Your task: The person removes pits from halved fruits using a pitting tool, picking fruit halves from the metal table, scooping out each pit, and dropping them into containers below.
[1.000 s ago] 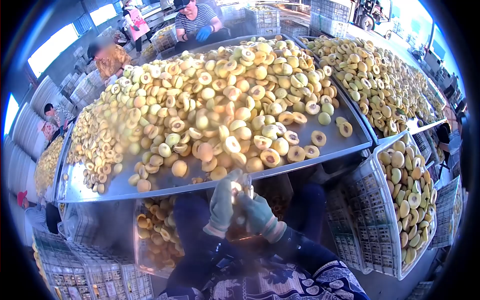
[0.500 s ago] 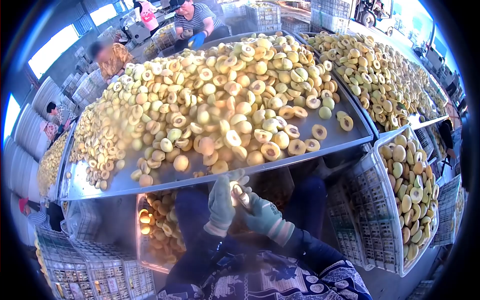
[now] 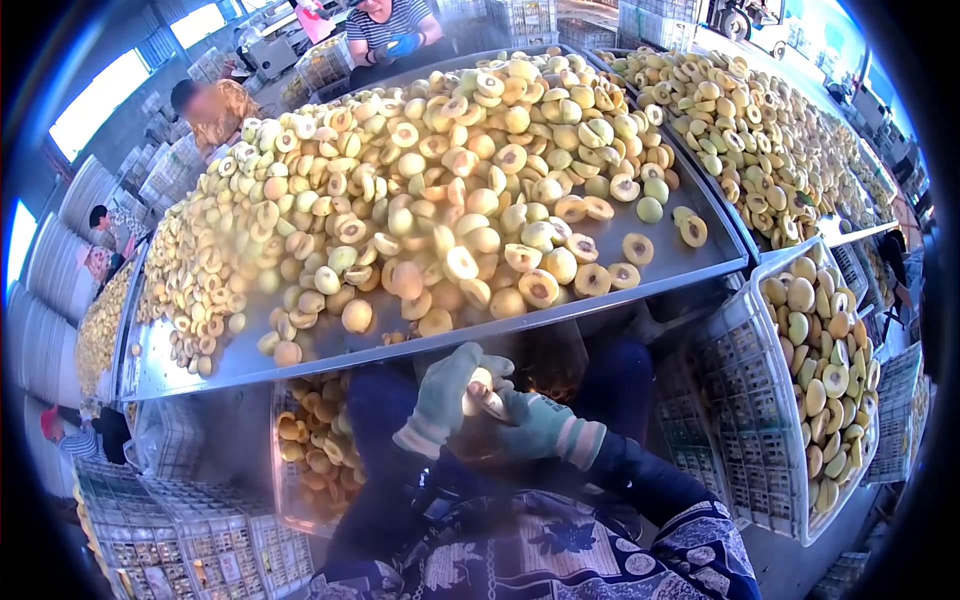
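Both of my hands wear grey-green gloves and meet in front of the metal table edge, above my lap. My left hand (image 3: 446, 396) is closed round a pale halved fruit (image 3: 480, 384), whose cut face shows between the fingers. Pressed against that fruit from the right, my right hand (image 3: 540, 425) is closed on a small tool (image 3: 494, 404), mostly hidden by the glove. Beyond them, a heap of yellow halved fruit (image 3: 400, 200) covers much of the metal table (image 3: 660, 285).
A crate of fruit (image 3: 820, 390) leans at the right, and another crate (image 3: 285, 500) sits below the table at left. More crates (image 3: 190, 540) stand at lower left. Several people work around the tables; one (image 3: 385, 35) is across the heap. A second fruit-covered table (image 3: 760, 150) lies right.
My left hand has tilted and shifted slightly, and my right hand has turned to lie more level. Both stay together at the fruit. The person across the table has brought their hands together.
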### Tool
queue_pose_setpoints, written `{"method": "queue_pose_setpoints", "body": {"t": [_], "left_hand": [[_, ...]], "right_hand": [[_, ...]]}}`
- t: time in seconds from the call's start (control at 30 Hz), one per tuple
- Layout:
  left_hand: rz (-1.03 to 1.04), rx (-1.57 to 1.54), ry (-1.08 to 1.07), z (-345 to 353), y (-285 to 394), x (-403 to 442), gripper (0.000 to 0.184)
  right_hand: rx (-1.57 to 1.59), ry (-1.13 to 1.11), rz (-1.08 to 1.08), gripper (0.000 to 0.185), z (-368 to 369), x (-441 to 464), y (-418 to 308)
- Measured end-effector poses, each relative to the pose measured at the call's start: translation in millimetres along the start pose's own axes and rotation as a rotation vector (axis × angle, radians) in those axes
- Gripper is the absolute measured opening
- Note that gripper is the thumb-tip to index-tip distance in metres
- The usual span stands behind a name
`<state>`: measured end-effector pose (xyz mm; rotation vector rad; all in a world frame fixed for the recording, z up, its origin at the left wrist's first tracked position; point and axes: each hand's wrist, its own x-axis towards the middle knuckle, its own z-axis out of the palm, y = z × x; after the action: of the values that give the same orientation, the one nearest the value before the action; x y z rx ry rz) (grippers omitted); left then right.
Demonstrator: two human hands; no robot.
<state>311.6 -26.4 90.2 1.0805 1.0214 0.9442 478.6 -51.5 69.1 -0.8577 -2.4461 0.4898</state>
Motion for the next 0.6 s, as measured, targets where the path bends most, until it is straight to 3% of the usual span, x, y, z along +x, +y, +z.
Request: {"method": "queue_pose_setpoints", "body": {"t": [0.03, 0.07, 0.1, 0.13, 0.17, 0.2, 0.23, 0.27, 0.3, 0.4, 0.43, 0.53, 0.6], "left_hand": [[-0.004, 0.116, -0.059, -2.0, 1.9, 3.3, 0.046], [-0.207, -0.056, -0.06, -5.0, 0.5, 11.0, 0.047], [-0.167, -0.129, -0.042, -3.3, -0.5, 10.3, 0.047], [-0.123, -0.201, -0.028, -0.3, -1.3, 10.6, 0.047], [-0.079, -0.271, -0.013, 2.8, -2.3, 10.1, 0.047], [0.068, -0.214, 0.037, 7.7, -5.4, 6.1, 0.049], [0.619, 0.567, 0.043, -3.8, -23.1, 9.1, 0.048], [0.447, 0.288, 0.105, 5.4, -22.2, 5.6, 0.047], [0.272, 0.009, 0.169, 14.6, -20.0, 1.7, 0.046], [-0.077, -0.288, 0.147, 7.0, -11.5, 0.7, 0.044], [-0.075, -0.285, 0.161, 6.5, -14.6, 0.1, 0.044], [-0.043, -0.278, 0.219, 10.3, -22.8, -1.9, 0.044], [0.005, -0.273, 0.283, 17.6, -18.9, -6.0, 0.043]], "right_hand": [[0.105, -0.018, 0.048, 0.019, 7.1, -2.3, 6.0], [0.21, -0.032, 0.098, 0.016, 9.3, -1.3, 8.7], [0.313, -0.04, 0.15, 0.014, 10.0, 0.6, 10.6], [0.768, -0.094, 0.49, 0.013, 8.9, 0.4, 7.7], [1.102, -0.156, 0.603, 0.013, -0.5, 2.7, 3.8], [1.466, -0.178, 0.771, 0.013, -10.0, 4.9, -0.1], [1.751, -0.178, 0.968, 0.013, -19.6, 7.2, -4.0], [1.893, -0.165, 0.899, 0.014, -0.3, -0.4, 4.3], [1.625, -0.198, 0.886, 0.016, -20.8, 7.4, -11.7], [0.853, -0.277, 0.728, 0.019, -28.1, 13.4, -21.0], [0.607, -0.288, 0.646, 0.02, -23.5, 11.8, -18.9], [1.424, -0.445, 0.82, 0.023, -36.4, 8.1, -17.0], [1.594, -0.488, 0.856, 0.023, -34.2, 4.8, -12.3]]}}
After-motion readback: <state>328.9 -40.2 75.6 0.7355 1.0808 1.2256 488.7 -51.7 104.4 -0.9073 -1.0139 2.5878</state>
